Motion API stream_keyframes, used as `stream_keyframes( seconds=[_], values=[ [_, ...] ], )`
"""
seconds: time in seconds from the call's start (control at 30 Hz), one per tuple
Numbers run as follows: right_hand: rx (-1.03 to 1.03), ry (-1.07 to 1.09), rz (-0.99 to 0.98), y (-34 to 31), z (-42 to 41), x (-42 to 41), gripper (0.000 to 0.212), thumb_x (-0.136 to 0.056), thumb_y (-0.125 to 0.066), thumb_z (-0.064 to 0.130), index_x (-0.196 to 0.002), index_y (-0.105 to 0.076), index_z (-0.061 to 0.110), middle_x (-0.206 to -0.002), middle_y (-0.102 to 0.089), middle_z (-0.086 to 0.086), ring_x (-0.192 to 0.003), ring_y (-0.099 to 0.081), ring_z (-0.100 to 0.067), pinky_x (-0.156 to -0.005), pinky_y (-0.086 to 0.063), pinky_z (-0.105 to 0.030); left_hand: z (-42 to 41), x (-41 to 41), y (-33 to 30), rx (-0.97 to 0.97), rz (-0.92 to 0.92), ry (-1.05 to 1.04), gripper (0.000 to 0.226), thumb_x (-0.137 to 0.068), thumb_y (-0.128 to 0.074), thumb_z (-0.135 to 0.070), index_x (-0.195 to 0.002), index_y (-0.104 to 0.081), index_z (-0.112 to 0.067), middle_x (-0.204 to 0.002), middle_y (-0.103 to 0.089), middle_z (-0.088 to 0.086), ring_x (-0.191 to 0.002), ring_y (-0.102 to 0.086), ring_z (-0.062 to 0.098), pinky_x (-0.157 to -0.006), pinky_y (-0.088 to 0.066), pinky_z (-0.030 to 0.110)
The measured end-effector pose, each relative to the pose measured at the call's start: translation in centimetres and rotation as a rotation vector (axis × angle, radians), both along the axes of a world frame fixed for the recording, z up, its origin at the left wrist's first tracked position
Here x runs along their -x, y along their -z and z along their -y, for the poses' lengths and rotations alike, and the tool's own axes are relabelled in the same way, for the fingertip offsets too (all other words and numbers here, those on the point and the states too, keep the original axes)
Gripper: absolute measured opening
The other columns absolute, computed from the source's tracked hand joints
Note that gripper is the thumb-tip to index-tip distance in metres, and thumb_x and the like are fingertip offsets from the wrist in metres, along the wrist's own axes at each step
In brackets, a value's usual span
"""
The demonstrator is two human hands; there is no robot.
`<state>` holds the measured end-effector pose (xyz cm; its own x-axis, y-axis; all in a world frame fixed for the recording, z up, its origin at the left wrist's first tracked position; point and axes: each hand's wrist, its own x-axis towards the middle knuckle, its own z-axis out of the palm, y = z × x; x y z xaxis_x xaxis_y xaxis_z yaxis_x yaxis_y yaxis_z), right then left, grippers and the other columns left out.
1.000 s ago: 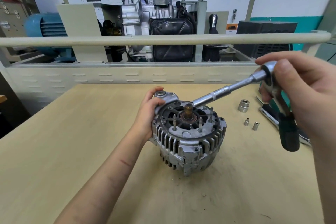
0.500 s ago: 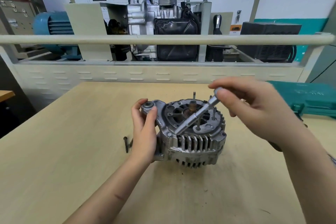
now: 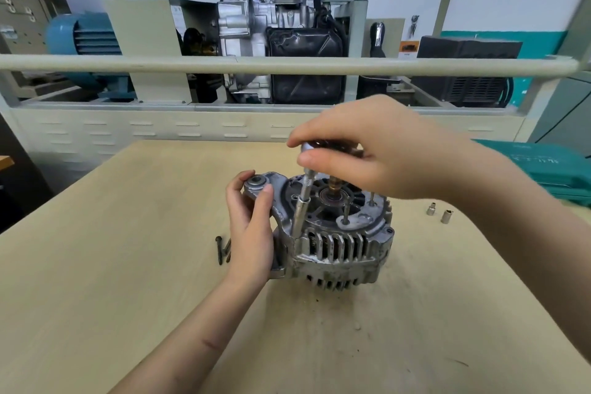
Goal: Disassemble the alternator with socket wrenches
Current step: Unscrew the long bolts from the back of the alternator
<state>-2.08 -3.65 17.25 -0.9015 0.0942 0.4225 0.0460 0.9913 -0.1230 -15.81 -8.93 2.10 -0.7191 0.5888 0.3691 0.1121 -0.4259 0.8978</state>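
Observation:
A silver alternator (image 3: 339, 243) stands on the wooden bench (image 3: 128, 265), its open end with studs and the brass shaft facing up. My left hand (image 3: 251, 224) grips the mounting ear at its left side. My right hand (image 3: 361, 153) holds the top of the socket wrench (image 3: 302, 205) between thumb and fingers. The tool's shaft stands nearly upright, its lower end set on the housing's front left rim. The wrench handle is hidden under my palm.
Two dark long bolts (image 3: 220, 249) lie left of the alternator. Two small sockets (image 3: 439, 214) stand to the right. A green tool case (image 3: 543, 169) sits at the right edge. A rail (image 3: 224, 64) and training equipment rise behind the bench.
The wrench swung from a slant across the alternator's top to nearly upright on the front left rim. My right hand shifted up and over it. My left hand kept its hold.

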Motion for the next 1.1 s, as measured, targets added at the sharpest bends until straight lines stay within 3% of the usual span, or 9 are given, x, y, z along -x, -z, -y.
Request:
stream_keyframes(
  seconds=[0.17,0.37,0.5,0.6,0.7,0.8,0.87,0.97,1.1],
  values=[
    [0.154,-0.115,0.183,-0.8,-0.6,0.9,0.027,-0.094,-0.049,0.023,-0.119,-0.06,0.019,-0.092,-0.049,0.033,-0.09,-0.05,0.016,-0.082,-0.036,-0.004,0.3,-0.4,0.0,-0.014,-0.005,0.0,0.025,-0.08,-0.048,-0.039,-0.105,-0.043,-0.04,-0.098,-0.056,-0.009,-0.091,-0.057,0.005,-0.084,-0.043,0.027],
    [0.221,-0.083,0.268,-1.5,-0.8,1.2,0.026,-0.094,-0.048,0.024,-0.117,-0.06,0.025,-0.103,-0.065,0.007,-0.095,-0.059,-0.001,-0.088,-0.044,-0.021,0.8,-0.9,-0.2,-0.004,-0.003,-0.007,0.02,-0.094,-0.049,-0.025,-0.106,-0.043,-0.039,-0.099,-0.056,-0.005,-0.093,-0.057,0.01,-0.086,-0.044,0.031],
    [0.202,-0.053,0.257,-1.6,-0.9,0.7,0.028,-0.092,-0.052,0.028,-0.119,-0.059,0.025,-0.103,-0.063,0.018,-0.097,-0.057,0.004,-0.088,-0.043,-0.023,1.4,-1.0,-0.2,-0.017,0.019,0.007,0.023,-0.09,-0.054,-0.026,-0.108,-0.043,-0.036,-0.101,-0.058,0.003,-0.095,-0.058,0.015,-0.083,-0.048,0.024],
    [0.208,-0.064,0.257,-1.5,-1.0,0.5,0.027,-0.091,-0.05,0.03,-0.115,-0.059,0.023,-0.105,-0.065,0.011,-0.096,-0.057,0.002,-0.087,-0.044,-0.024,2.2,-0.9,0.0,0.011,-0.035,-0.008,0.03,-0.081,-0.055,-0.034,-0.108,-0.043,-0.037,-0.107,-0.056,0.005,-0.099,-0.056,0.014,-0.088,-0.045,0.03],
    [0.233,-0.078,0.258,-1.5,-1.3,0.3,0.027,-0.092,-0.05,0.027,-0.115,-0.06,0.02,-0.108,-0.066,0.005,-0.098,-0.058,-0.001,-0.087,-0.044,-0.022,3.2,-0.7,-0.3,0.13,-0.289,-0.129,0.03,-0.08,-0.051,-0.045,-0.108,-0.042,-0.042,-0.121,-0.048,-0.01,-0.114,-0.046,0.004,-0.097,-0.037,0.029],
    [0.249,-0.087,0.24,-1.4,-1.3,0.2,0.028,-0.092,-0.05,0.024,-0.118,-0.06,0.016,-0.109,-0.066,0.005,-0.098,-0.058,0.001,-0.088,-0.044,-0.017,3.8,-0.2,-2.4,0.195,-0.812,-0.208,0.036,-0.083,-0.042,-0.048,-0.112,-0.055,-0.031,-0.131,-0.04,-0.012,-0.126,-0.034,0.005,-0.106,-0.027,0.03],
    [0.233,-0.086,0.23,-1.4,-1.3,0.2,0.032,-0.091,-0.05,0.025,-0.12,-0.06,0.015,-0.108,-0.063,0.014,-0.1,-0.055,0.006,-0.089,-0.042,-0.011,3.6,0.2,-4.9,0.262,-1.015,0.063,0.036,-0.084,-0.043,-0.049,-0.107,-0.062,-0.029,-0.116,-0.054,-0.026,-0.115,-0.046,-0.003,-0.104,-0.033,0.033],
    [0.224,-0.072,0.245,-1.3,-1.4,0.0,0.031,-0.093,-0.052,0.022,-0.123,-0.058,0.017,-0.11,-0.06,0.018,-0.103,-0.052,0.011,-0.09,-0.039,-0.007,3.1,0.7,-7.8,0.447,-0.829,0.579,0.021,-0.082,-0.058,-0.047,-0.098,-0.065,-0.035,-0.096,-0.066,-0.029,-0.093,-0.059,-0.009,-0.082,-0.044,0.013],
    [0.198,-0.054,0.284,-1.6,-1.5,-0.5,0.036,-0.092,-0.052,0.026,-0.128,-0.053,0.023,-0.109,-0.048,0.032,-0.099,-0.045,0.024,-0.089,-0.032,0.001,2.5,1.5,-8.0,0.419,-0.806,0.671,0.024,-0.081,-0.064,-0.03,-0.09,-0.072,-0.009,-0.083,-0.071,-0.016,-0.082,-0.065,0.005,-0.077,-0.051,0.024]
  ],
)
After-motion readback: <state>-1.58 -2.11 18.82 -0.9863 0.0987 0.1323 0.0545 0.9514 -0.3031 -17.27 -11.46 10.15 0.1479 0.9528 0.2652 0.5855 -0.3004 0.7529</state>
